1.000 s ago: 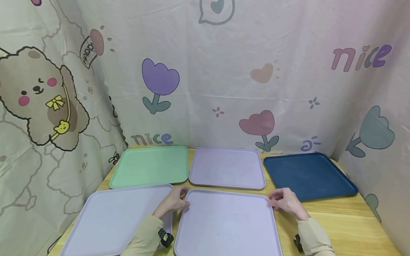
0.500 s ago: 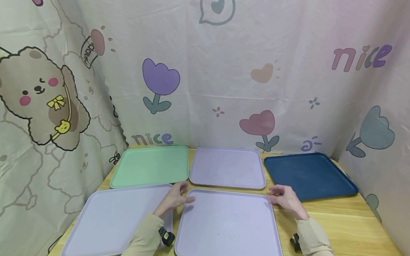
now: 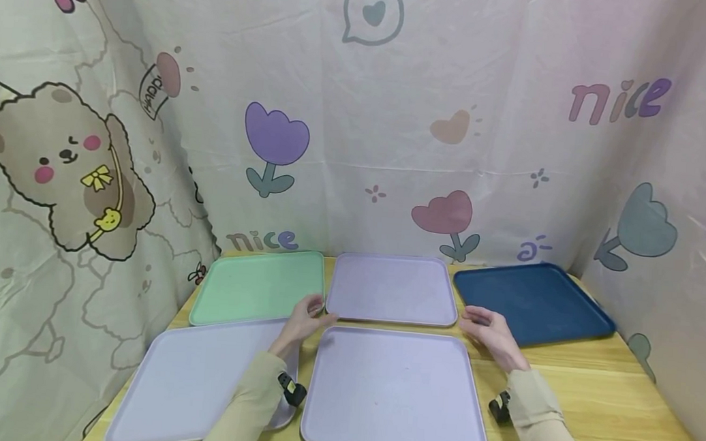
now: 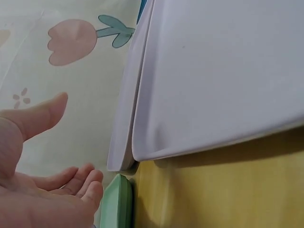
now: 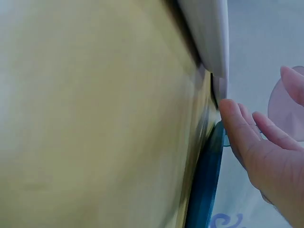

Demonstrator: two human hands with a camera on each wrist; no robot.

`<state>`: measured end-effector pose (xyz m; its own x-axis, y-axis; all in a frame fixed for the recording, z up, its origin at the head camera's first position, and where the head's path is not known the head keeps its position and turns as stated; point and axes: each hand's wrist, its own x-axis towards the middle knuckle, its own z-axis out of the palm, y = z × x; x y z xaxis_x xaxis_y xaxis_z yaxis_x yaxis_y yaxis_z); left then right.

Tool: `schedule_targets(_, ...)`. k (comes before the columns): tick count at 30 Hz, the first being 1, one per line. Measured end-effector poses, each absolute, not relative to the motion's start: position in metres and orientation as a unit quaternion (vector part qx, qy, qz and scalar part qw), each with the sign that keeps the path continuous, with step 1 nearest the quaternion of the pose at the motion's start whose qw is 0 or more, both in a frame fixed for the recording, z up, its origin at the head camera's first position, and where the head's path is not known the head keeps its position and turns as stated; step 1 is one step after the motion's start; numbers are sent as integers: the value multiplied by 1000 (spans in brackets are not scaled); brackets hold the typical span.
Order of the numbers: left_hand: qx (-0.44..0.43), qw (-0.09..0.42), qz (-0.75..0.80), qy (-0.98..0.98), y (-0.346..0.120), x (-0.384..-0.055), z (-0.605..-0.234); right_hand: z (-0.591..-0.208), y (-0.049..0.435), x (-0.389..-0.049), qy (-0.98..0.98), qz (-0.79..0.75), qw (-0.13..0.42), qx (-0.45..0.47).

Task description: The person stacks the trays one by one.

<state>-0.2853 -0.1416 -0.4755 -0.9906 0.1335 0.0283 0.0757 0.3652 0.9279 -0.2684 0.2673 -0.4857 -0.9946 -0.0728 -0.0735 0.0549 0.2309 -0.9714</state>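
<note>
Thumb [image 4: 45, 115] and fingers [image 4: 81, 179] apart, pinching nothing, my left hand [image 3: 303, 321] hangs left of the frame's centre; dropped carelessly, it could knock the green tray [image 3: 262, 286]. At lower centre, a push away from me might bump the middle tray [image 3: 396, 394] into the rear tray [image 3: 392, 288], the gap being narrow. It lies flat, pale lilac, round-cornered, low-rimmed, with tiny specks. Right of centre, my right hand [image 3: 492, 336] holds nothing, fingers extended, thumb apart; a sideways sweep could shove the navy tray [image 3: 532, 301].

The person wears a long beige left sleeve [image 3: 247, 402] and matching, creased right sleeve [image 3: 541, 411], with small, boxy black cameras [image 3: 294, 391] at both wrists.
</note>
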Motion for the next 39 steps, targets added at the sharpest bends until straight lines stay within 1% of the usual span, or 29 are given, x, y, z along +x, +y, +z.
schedule_targets(7,52,28,578,814,-144,-302,-475,-481,265,-283,758,-650,60,12)
schedule_targets(11,41,24,588,808,-141,-312,-473,-477,262,-290,750,-657,75,17)
schedule_targets(20,26,22,608,794,-136,-334,-470,-473,263,-309,719,-688,102,9)
schedule_targets(27,19,10,591,807,-132,-351,-475,-473,262,-322,716,-689,109,7)
schedule_targets(33,19,18,594,804,-128,-360,-480,-475,260,-330,709,-695,118,8)
schedule_targets(39,2,24,599,801,-126,-362,-478,-477,259,-333,712,-692,121,2)
